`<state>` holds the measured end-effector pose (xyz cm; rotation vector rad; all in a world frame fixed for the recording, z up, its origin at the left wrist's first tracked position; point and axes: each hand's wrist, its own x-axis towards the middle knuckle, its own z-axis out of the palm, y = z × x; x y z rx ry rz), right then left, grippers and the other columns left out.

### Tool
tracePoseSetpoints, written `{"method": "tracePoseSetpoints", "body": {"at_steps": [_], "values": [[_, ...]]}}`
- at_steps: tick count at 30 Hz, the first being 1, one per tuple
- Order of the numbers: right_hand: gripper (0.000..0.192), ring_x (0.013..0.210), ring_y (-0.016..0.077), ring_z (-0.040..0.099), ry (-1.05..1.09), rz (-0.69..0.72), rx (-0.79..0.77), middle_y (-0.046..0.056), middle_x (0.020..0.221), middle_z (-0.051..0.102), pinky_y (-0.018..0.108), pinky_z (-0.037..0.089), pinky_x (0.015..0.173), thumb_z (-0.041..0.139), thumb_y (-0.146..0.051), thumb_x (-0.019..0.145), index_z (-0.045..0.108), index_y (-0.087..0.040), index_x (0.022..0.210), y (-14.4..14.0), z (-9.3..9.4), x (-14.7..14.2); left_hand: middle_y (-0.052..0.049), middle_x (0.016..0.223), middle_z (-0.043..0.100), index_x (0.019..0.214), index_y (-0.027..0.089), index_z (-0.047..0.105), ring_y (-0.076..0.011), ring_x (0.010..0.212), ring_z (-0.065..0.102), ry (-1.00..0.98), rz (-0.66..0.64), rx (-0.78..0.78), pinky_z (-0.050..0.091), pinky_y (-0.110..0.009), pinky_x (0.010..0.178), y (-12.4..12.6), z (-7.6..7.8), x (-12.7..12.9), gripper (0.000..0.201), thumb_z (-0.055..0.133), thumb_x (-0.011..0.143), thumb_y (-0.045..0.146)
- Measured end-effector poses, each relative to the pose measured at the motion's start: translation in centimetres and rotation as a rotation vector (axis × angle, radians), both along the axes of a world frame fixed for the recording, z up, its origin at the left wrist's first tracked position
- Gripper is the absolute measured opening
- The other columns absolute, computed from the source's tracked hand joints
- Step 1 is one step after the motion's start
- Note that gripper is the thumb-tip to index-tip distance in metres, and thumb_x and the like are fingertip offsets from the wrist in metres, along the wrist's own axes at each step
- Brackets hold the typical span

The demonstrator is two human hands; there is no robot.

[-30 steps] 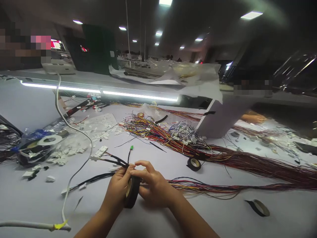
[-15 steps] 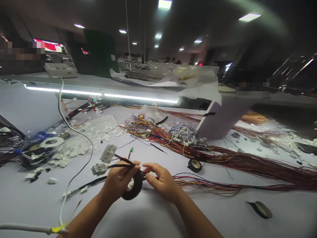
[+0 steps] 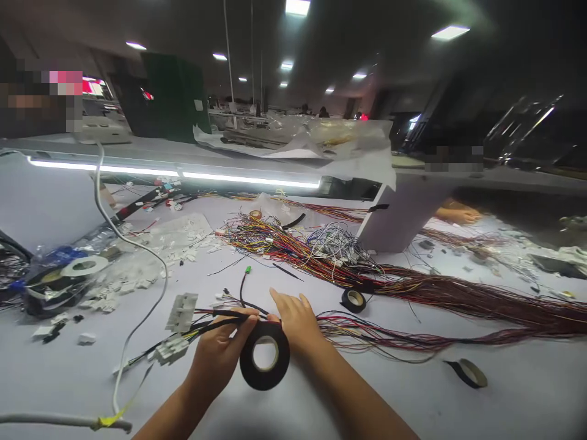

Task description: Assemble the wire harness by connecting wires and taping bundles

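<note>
- at the near edge of the bench (image 3: 413,403), my left hand (image 3: 220,351) pinches the black-wrapped wire bundle (image 3: 215,318) between thumb and fingers, closed firmly on it.
- my right hand (image 3: 296,321) sits just behind the roll of black tape (image 3: 265,355); its fingers lie fairly flat and stretched forward, touching the roll's top edge, but i cannot tell whether they actually grip it.
- the roll stands on edge between both hands, its hole facing me, touching the bundle where the wrap seems to end.
- the bundle's white connectors (image 3: 177,327) fan out to the left, and a short branch with a green plug (image 3: 248,269) lifts away behind my thumb.
- to wrap well, i judge i should keep the wires pulled straight and tight, hold the tape under tension, and overlap each turn evenly so no gap shows.
- the green-plug branch should stay outside the wrap, so my thumb ought to hold it clear.
- a second, smaller tape roll (image 3: 353,299) rests near the red and brown wire mass (image 3: 458,299), apart from my hands.
</note>
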<state>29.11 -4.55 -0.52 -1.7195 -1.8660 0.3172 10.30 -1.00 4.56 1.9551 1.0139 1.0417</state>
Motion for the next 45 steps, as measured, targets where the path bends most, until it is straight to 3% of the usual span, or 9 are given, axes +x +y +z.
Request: {"method": "tracePoseSetpoints", "body": {"at_steps": [5, 11, 16, 21, 24, 29, 37, 41, 45], "values": [[0.038, 0.112, 0.0222, 0.058, 0.567, 0.326, 0.265, 0.009, 0.126, 0.056, 0.037, 0.049, 0.092, 0.060, -0.034, 0.087, 0.050, -0.027, 0.124, -1.1, 1.1, -1.0, -0.004, 0.091, 0.075, 0.096, 0.022, 0.073, -0.0231, 0.083, 0.068, -0.007, 0.024, -0.155, 0.054, -0.034, 0.079, 1.0, -0.3, -0.1, 0.028, 0.057, 0.087, 0.043], [0.059, 0.042, 0.0092, 0.056, 1.307, 0.030, -0.333, 0.005, 0.102, 0.062, 0.022, 0.043, 0.036, 0.063, -0.050, 0.080, 0.033, -0.025, 0.124, 0.3, 1.4, -0.6, -0.008, 0.101, 0.070, 0.092, 0.021, 0.070, -0.0241, 0.101, 0.063, -0.145, -0.263, 0.032, 0.049, -0.040, 0.092, 1.7, -0.6, 0.8, 0.021, 0.054, 0.090, 0.034], [0.044, 0.051, 0.0057, 0.057, 1.036, 0.075, -0.074, 0.010, 0.129, 0.049, 0.024, 0.050, 0.048, 0.057, -0.025, 0.078, 0.043, -0.027, 0.119, -0.8, 1.9, -0.9, -0.005, 0.091, 0.072, 0.090, 0.022, 0.069, -0.0207, 0.088, 0.067, 0.038, -0.297, 0.195, 0.052, -0.034, 0.084, 3.6, 1.2, 2.0, 0.017, 0.055, 0.088, 0.031], [0.031, 0.092, 0.0179, 0.062, 0.461, 0.213, 0.262, 0.005, 0.125, 0.054, 0.035, 0.051, 0.085, 0.057, -0.017, 0.077, 0.062, -0.030, 0.104, -2.8, 2.2, -1.7, -0.001, 0.078, 0.072, 0.088, 0.020, 0.068, -0.0173, 0.071, 0.065, 0.035, -0.075, -0.081, 0.052, -0.027, 0.067, 3.2, 1.8, 2.2, 0.027, 0.055, 0.088, 0.044], [0.018, 0.090, 0.0205, 0.065, 0.809, 0.044, 0.201, 0.006, 0.109, 0.061, 0.038, 0.053, 0.082, 0.053, -0.030, 0.086, 0.056, -0.028, 0.103, -2.3, 1.6, -1.3, -0.003, 0.081, 0.073, 0.090, 0.019, 0.069, -0.0172, 0.071, 0.065, -0.065, -0.055, -0.235, 0.053, -0.029, 0.071, 2.4, 1.1, 2.0, 0.030, 0.054, 0.089, 0.045], [0.059, 0.048, 0.0092, 0.056, 1.389, -0.072, -0.332, 0.007, 0.106, 0.061, 0.031, 0.053, 0.051, 0.061, -0.036, 0.081, 0.029, -0.027, 0.130, -0.3, 0.7, 0.1, -0.007, 0.092, 0.074, 0.089, 0.020, 0.072, -0.0248, 0.103, 0.063, -0.059, -0.271, -0.015, 0.044, -0.043, 0.099, 2.5, 0.5, 2.3, 0.030, 0.049, 0.091, 0.039], [0.046, 0.106, 0.0213, 0.057, 0.487, 0.131, 0.384, 0.008, 0.127, 0.049, 0.038, 0.052, 0.086, 0.053, -0.009, 0.080, 0.046, -0.031, 0.120, -3.3, 1.0, -0.5, -0.002, 0.079, 0.068, 0.090, 0.022, 0.066, -0.0162, 0.064, 0.062, 0.036, -0.164, -0.020, 0.051, -0.028, 0.061, 3.8, 2.1, 4.3, 0.024, 0.053, 0.088, 0.042], [0.041, 0.096, 0.0214, 0.060, 0.387, 0.092, 0.456, 0.006, 0.112, 0.054, 0.037, 0.054, 0.078, 0.053, -0.010, 0.083, 0.046, -0.033, 0.116, -3.3, 0.1, -1.9, 0.000, 0.071, 0.063, 0.090, 0.021, 0.061, -0.0129, 0.050, 0.054, -0.130, -0.113, -0.357, 0.045, -0.025, 0.047, 2.7, -0.1, 4.3, 0.034, 0.048, 0.089, 0.052], [0.049, 0.090, 0.0254, 0.063, 0.290, 0.111, 0.453, 0.010, 0.122, 0.052, 0.040, 0.055, 0.072, 0.058, -0.019, 0.080, 0.049, -0.036, 0.125, -3.0, -1.2, -2.5, -0.005, 0.080, 0.064, 0.088, 0.020, 0.067, -0.0194, 0.074, 0.060, -0.137, -0.050, -0.196, 0.050, -0.032, 0.067, 1.9, -1.7, 4.2, 0.036, 0.052, 0.086, 0.053]]}}
